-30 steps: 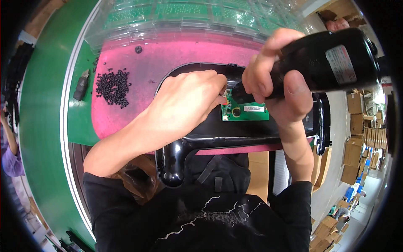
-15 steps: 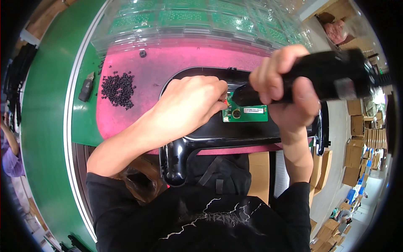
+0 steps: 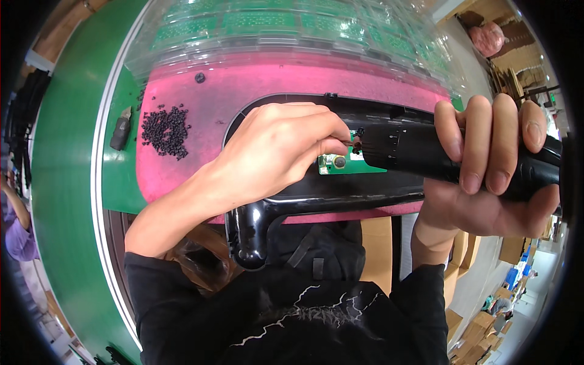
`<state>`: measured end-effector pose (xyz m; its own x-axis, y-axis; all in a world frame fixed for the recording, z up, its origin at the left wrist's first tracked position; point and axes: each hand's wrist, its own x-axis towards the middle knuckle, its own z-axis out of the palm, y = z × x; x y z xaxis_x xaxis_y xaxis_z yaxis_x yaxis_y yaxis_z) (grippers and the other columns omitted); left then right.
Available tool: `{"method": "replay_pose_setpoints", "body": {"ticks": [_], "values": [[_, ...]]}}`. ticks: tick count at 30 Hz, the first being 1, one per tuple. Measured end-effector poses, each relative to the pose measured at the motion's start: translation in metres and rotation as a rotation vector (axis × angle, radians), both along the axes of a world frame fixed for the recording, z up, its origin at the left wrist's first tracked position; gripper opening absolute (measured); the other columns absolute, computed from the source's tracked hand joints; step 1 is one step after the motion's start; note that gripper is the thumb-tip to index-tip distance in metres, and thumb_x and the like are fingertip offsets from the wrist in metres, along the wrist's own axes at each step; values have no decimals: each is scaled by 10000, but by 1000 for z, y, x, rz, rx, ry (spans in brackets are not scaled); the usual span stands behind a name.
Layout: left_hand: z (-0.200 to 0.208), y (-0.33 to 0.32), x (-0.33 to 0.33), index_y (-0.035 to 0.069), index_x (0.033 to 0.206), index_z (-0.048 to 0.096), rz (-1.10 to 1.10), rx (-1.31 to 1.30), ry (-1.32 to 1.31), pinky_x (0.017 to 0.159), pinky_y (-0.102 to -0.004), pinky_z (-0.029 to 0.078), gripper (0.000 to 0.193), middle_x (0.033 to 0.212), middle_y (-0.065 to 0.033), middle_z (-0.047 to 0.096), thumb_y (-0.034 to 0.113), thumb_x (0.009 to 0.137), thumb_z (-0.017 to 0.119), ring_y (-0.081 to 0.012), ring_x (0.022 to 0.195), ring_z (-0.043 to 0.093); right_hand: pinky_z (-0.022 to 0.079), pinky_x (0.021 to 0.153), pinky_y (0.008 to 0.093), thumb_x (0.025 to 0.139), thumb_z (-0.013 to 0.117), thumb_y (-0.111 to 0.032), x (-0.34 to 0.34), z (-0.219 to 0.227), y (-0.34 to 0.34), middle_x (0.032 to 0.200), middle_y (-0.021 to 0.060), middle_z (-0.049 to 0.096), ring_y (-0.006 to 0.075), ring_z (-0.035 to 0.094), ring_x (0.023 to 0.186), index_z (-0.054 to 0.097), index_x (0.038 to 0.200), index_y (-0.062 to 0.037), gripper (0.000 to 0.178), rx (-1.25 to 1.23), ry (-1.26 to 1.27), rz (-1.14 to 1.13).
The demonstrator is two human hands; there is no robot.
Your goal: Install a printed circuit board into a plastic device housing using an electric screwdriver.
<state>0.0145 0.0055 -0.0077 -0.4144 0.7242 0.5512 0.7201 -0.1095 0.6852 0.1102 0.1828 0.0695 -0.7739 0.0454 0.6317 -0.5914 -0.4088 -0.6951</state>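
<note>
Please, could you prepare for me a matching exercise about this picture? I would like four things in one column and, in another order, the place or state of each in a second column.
Things
1. circuit board
2. black handheld tool
3. small black pieces
4. clear plastic trays

Places and states
A. heaped on the left part of the pink mat
B. gripped by the right hand
C. along the far edge of the mat
D. inside the black shell, partly covered from view

Right pairs: 1-D, 2-B, 3-A, 4-C
</note>
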Motion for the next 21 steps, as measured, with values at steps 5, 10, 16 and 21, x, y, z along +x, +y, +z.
{"method": "replay_pose_setpoints", "body": {"ticks": [5, 10, 16, 21], "values": [[7, 1, 0, -52, 913, 641, -54, 30, 9, 634, -348, 513, 167, 803, -138, 658, -18, 764, 709, -291, 724, 647, 365, 657, 250, 839, 670, -411, 3, -5, -3, 714, -56, 506, 70, 476, 595, 501, 1042, -120, 394, 17, 25, -2], [2, -4, -3, -68, 957, 643, -122, 1, 5, 752, -357, 542, 230, 894, -165, 681, -14, 745, 716, -311, 846, 666, 376, 673, 255, 848, 669, -408, 8, -10, -4, 735, -52, 521, 73, 500, 616, 495, 1070, -123, 401, 35, 47, -5], [3, -1, -6, -63, 927, 663, -200, 69, -30, 735, -366, 551, 255, 877, -153, 693, 63, 735, 777, -304, 826, 675, 382, 685, 258, 857, 668, -403, 12, -7, 4, 747, -51, 533, 73, 519, 629, 491, 1092, -124, 405, 88, 32, 37], [4, 2, -6, -54, 831, 671, -196, 123, -1, 696, -339, 550, 137, 780, -118, 693, 2, 735, 751, -268, 752, 681, 381, 663, 261, 861, 665, -408, 16, -7, 7, 738, -53, 536, 70, 513, 614, 495, 1089, -127, 400, 146, -30, 45]]}}
